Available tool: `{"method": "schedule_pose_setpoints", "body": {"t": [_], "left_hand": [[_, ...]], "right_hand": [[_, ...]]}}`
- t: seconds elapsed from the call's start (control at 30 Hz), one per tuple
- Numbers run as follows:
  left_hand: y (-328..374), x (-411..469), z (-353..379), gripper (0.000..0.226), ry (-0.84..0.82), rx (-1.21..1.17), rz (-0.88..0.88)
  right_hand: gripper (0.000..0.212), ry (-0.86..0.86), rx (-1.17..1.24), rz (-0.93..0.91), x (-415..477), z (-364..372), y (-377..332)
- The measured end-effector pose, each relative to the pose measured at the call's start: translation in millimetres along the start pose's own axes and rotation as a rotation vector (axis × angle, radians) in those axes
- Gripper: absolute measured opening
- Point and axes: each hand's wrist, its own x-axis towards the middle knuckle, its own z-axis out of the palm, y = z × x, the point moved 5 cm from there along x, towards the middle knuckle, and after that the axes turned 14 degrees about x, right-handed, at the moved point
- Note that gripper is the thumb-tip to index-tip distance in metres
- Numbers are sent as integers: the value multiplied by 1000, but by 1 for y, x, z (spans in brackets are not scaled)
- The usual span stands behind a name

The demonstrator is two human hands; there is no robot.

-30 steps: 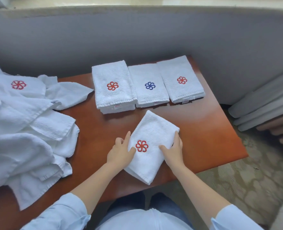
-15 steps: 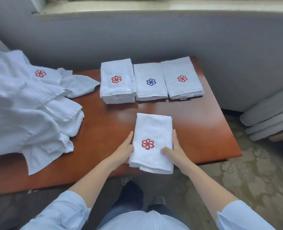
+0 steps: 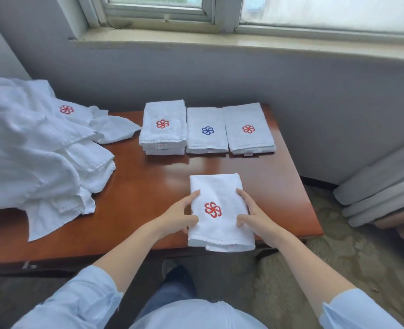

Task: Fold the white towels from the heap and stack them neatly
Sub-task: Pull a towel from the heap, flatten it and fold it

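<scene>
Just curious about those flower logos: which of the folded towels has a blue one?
The middle pile of the three at the back. The left pile, the right pile and the front towel all carry red flowers.

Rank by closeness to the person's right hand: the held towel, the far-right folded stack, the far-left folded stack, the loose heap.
1. Held towel, in the right hand.
2. Far-right stack, ahead.
3. Far-left stack, ahead-left.
4. Heap, far left.

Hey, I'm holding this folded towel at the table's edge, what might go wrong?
The folded towel hangs past the near edge of the table, so it may slip off if the left hand and right hand let go. Its bottom layers poke out unevenly, so lifting it may loosen the fold.
</scene>
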Motion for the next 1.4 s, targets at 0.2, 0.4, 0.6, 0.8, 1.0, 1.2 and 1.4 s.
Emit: {"method": "schedule_pose_setpoints", "body": {"t": [0.2,0.4,0.6,0.8,1.0,1.2,1.4], "left_hand": [[46,11,-47,89,73,78,109],[84,48,-106,87,117,146,148],[107,110,-160,87,167,253,182],[107,172,-197,87,141,258,109],[99,218,-215,89,89,266,46],[87,239,-217,92,98,463,-39],[93,246,-205,87,277,815,-92]], "right_hand": [[92,-31,-12,-130,17,-8,-54],[97,-15,-25,-256,62,-18,-118],[95,7,-81,-269,129,-32,-171],[97,-37,-105,-167,202,-43,-196],[97,-47,-116,-109,254,-52,-197],[97,-18,-173,-59,285,-54,-181],[97,74,-320,-41,293,-59,-168]]}}
